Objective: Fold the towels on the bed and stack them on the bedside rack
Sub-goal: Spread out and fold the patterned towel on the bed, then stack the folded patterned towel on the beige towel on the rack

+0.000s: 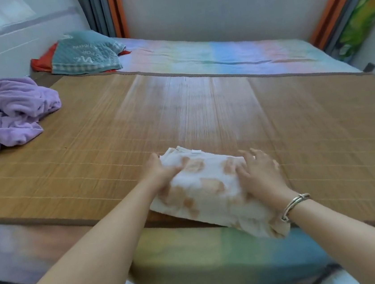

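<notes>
Across the bed (206,53) lies a wide straw mat (110,132), most of it bare, so there is plenty of open room to spread cloth out. At its far left edge a purple towel (10,115) sits crumpled and not yet folded, well apart from the hands. Near the mat's front edge a white towel (210,190) with tan patches is already folded into a thick block, one corner hanging over the mattress side. The left hand (160,175) grips its left end with curled fingers; the right hand (260,175) lies flat on its right end, fingers spread. I judge one towel nearly ready to carry (the rack is out of view).
</notes>
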Motion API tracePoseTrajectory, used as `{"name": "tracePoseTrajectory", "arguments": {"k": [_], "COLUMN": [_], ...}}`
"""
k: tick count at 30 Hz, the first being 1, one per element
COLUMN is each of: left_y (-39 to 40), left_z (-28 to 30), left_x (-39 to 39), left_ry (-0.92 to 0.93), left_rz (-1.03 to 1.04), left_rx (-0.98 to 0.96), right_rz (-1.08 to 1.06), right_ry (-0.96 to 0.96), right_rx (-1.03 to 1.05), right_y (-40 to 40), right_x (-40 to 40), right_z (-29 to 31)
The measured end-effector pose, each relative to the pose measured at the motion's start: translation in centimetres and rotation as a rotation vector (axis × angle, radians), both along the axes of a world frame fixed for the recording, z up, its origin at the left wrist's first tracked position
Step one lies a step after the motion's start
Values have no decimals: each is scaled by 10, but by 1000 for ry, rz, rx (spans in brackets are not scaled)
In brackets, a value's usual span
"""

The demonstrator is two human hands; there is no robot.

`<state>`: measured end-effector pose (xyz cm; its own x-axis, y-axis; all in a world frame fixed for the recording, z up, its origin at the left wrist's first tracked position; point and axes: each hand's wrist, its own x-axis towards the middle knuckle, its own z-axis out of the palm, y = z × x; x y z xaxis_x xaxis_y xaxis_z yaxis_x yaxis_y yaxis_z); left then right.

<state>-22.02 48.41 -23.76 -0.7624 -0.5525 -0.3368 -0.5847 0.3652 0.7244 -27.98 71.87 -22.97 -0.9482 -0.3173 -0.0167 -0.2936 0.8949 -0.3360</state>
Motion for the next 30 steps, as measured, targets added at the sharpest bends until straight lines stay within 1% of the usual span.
{"name": "tracePoseTrajectory", "arguments": {"k": [1,3,6,8,11,13,14,16,17,19,21,23,27,29,30], "left_y": [1,-1,0,0,-7,-13,-16,-19,-19,-26,-44,-71,-147,-188,-212], "left_z": [-6,-22,-35,-34,-30,-26,-25,-15,-8,8,29,53,117,150,177], "left_x": [-1,4,11,14,18,23,24,32,36,49,69,94,173,225,259], "left_ry": [24,24,-44,-143,-215,-234,-227,-203,-181,-119,-11,97,310,421,473], "left_rz": [-6,12,98,127,116,80,85,102,99,105,124,154,344,441,502], "left_rx": [-15,-38,-105,-75,77,226,341,510,557,586,615,639,588,536,480], "right_rz": [-7,8,-10,-148,-410,-533,-579,-609,-586,-516,-436,-313,-25,137,222], "right_ry": [-78,-206,-195,-189,-266,-412,-506,-658,-705,-749,-792,-845,-912,-940,-959], "right_rx": [36,38,-23,-159,-373,-524,-633,-765,-784,-831,-876,-893,-846,-824,-813], "right_y": [15,32,39,44,58,61,60,56,54,44,21,-11,-117,-180,-222], "right_x": [4,15,22,21,29,37,37,38,37,33,38,45,63,80,92], "right_z": [-10,-30,-41,-42,-46,-46,-47,-41,-37,-27,-6,15,68,96,118]}}
